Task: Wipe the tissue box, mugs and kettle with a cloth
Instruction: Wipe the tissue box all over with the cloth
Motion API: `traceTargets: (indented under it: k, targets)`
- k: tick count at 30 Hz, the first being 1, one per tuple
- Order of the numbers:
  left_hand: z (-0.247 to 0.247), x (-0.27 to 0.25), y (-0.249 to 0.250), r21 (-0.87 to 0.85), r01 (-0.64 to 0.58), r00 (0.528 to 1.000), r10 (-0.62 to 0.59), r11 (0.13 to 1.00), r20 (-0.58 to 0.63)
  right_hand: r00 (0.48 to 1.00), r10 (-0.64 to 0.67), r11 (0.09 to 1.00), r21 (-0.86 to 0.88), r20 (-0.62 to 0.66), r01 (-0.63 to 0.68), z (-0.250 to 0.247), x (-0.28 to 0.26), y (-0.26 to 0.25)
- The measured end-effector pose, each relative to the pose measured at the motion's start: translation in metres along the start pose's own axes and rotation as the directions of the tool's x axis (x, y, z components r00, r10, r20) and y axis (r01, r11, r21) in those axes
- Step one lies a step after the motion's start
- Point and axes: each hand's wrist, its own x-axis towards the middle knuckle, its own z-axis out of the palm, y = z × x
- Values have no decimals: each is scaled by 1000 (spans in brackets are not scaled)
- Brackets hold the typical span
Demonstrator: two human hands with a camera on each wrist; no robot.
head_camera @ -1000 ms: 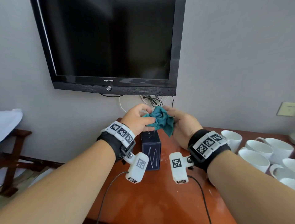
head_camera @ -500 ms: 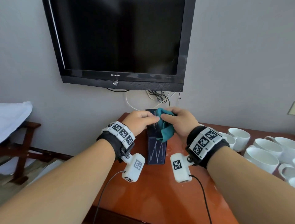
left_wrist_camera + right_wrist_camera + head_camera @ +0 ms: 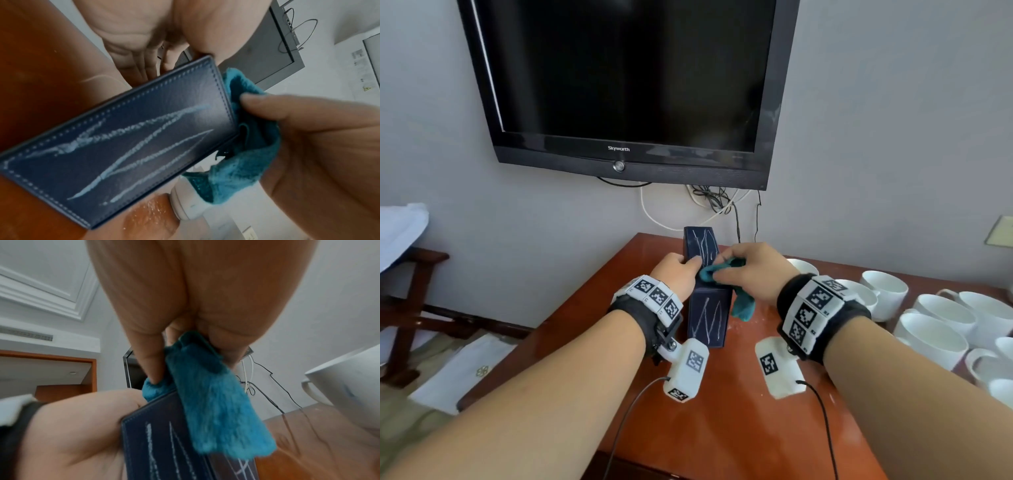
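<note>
A dark blue tissue box (image 3: 708, 320) with white scribbles lies on the reddish wooden table (image 3: 722, 428). My left hand (image 3: 686, 271) grips its left side, thumb over the top. My right hand (image 3: 727, 274) pinches a teal cloth (image 3: 743, 305) and presses it on the box's top, with one end hanging down the right side. In the left wrist view the box (image 3: 123, 138) fills the middle and the cloth (image 3: 246, 162) sits at its right edge. The right wrist view shows the cloth (image 3: 216, 402) draped over the box (image 3: 160, 446). Several white mugs (image 3: 935, 329) stand at the right. No kettle is in view.
A black television (image 3: 626, 82) hangs on the wall above, with cables (image 3: 715, 202) dangling behind the table. A dark wooden rack (image 3: 410, 301) and white paper (image 3: 462, 370) on the floor are at the left. A mug (image 3: 349, 378) stands close to my right wrist.
Both hands held the cloth in the air above the box. They came down; my left hand now grips the box and my right presses the cloth onto its top.
</note>
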Motion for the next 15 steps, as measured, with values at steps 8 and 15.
traceTargets:
  k: [8, 15]
  targets:
    - [1, -2, 0, -83, 67, 995, -61, 994, 79, 999, -3, 996, 90, -46, 7, 9, 1, 8]
    - [31, 48, -70, -609, 258, 965, -236, 750, 117, 990, -21, 995, -99, -142, 7, 2, 12, 3]
